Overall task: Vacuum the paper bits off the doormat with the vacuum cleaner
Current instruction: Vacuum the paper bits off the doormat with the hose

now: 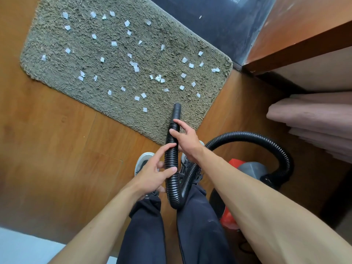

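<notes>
1. While you've got the hose in both hands, nothing's been sucked up yet by the look of it: the doormat point(76, 60) is 1 shaggy grey-green rug lying askew on the wood floor point(47, 159), far corner against a dark slab point(219, 20), and it's littered all over.
2. Vacuum cleaner point(253, 168): 1 unit, grey and red, on the floor just by your right leg, partly hidden by your forearm. Can't tell if it's switched on.
3. Hose point(172, 161): 1 black ribbed run, arcing from the unit, looping down btwn your legs, then up to the smooth nozzle point(176, 111), which sits over the mat's near edge, mouth pointing at the scraps.
4. Hands, 2. Right hand point(185, 140) is wrapped round the hose just behind the nozzle, fingers half curled over it. Left hand point(154, 173) pinches the hose lower down, thumb and forefinger on it, other fingers loose.
5. Shoes, 2, at the mat's near corner.
6. Paper bits point(136, 66): roughly 45-50 small white scraps, spread wide, one tight cluster mid-right; nearest one point(145, 109) lies just left of the nozzle.
7. Step, as I read it: lining up for the 1st pass. Next calls for dropping the nozzle mouth close to the pile and sweeping outward from the near edge; shag may grip scraps, so go slow.
</notes>
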